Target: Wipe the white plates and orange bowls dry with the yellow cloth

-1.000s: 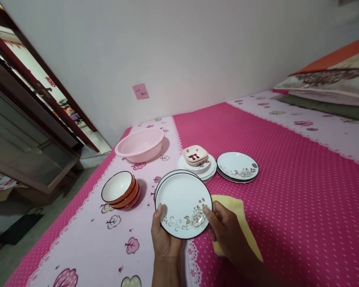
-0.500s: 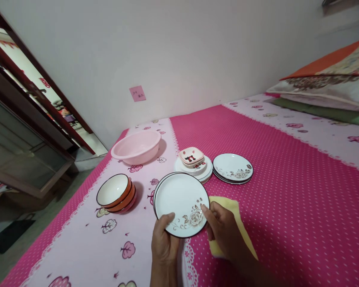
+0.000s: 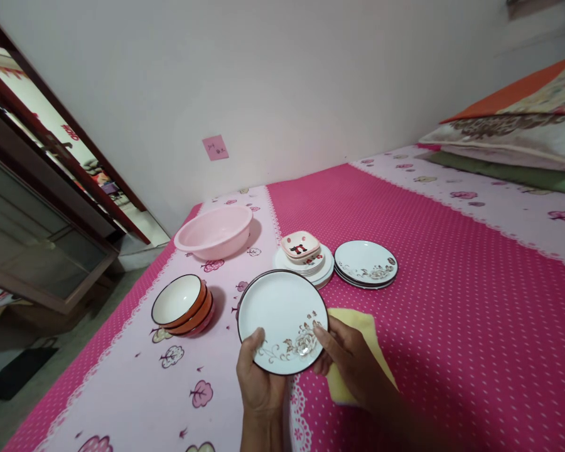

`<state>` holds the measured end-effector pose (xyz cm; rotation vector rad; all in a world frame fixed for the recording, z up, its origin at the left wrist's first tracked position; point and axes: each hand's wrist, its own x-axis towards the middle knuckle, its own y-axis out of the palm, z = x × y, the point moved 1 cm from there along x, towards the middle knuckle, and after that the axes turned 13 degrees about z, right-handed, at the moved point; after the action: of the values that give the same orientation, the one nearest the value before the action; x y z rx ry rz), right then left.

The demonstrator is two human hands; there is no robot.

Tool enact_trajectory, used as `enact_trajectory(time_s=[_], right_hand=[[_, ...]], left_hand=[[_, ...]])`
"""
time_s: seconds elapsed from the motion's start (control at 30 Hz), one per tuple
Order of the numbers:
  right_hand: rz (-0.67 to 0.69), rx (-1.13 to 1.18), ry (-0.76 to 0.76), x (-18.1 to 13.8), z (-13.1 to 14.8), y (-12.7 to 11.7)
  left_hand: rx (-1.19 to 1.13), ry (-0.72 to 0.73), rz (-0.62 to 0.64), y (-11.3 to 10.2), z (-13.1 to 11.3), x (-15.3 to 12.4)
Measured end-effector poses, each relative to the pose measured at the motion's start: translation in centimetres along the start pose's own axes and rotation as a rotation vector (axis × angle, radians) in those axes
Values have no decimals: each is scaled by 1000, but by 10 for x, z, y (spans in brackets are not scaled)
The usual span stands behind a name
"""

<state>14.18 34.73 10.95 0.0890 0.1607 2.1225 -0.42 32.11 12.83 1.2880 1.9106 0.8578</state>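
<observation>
Both my hands hold a white plate (image 3: 279, 312) with a dark rim and a flower print, above the pink bedspread. My left hand (image 3: 258, 376) grips its near edge, thumb on top. My right hand (image 3: 346, 358) pinches the right edge, fingers closed on the rim. A yellow cloth (image 3: 358, 326) lies on the bed under my right hand. Another dark rim shows just under the plate's left edge.
Stacked orange bowls (image 3: 181, 304) sit to the left, a pink basin (image 3: 214, 231) behind them. Farther back stand a stack of white plates with a small red-and-white dish (image 3: 301, 246) on top, and matching flowered plates (image 3: 366, 263). Folded bedding (image 3: 508, 135) lies at the far right.
The plate has shifted slightly left and tipped up in my hands. The view drifted a little; the other dishes stay where they were.
</observation>
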Motion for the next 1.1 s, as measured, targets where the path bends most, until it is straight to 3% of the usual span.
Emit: enact_trajectory(time_s=[0.2, 0.33, 0.5, 0.63, 0.87, 1.1], right_hand=[[-73, 45, -38, -1, 2, 2], [-145, 93, -17, 1, 1, -7], [-239, 13, -38, 3, 16, -34], [-418, 31, -57, -2, 34, -70], [-766, 84, -32, -5, 30, -149], [-830, 163, -22, 16, -3, -182]], left_hand=[[-43, 16, 50, 9, 2, 1], [-50, -64, 153, 1, 6, 2], [-11, -141, 394, -2, 10, 3], [45, -238, 535, 7, 5, 4], [140, -278, 456, -1, 8, 12], [245, -326, 304, -5, 10, 14]])
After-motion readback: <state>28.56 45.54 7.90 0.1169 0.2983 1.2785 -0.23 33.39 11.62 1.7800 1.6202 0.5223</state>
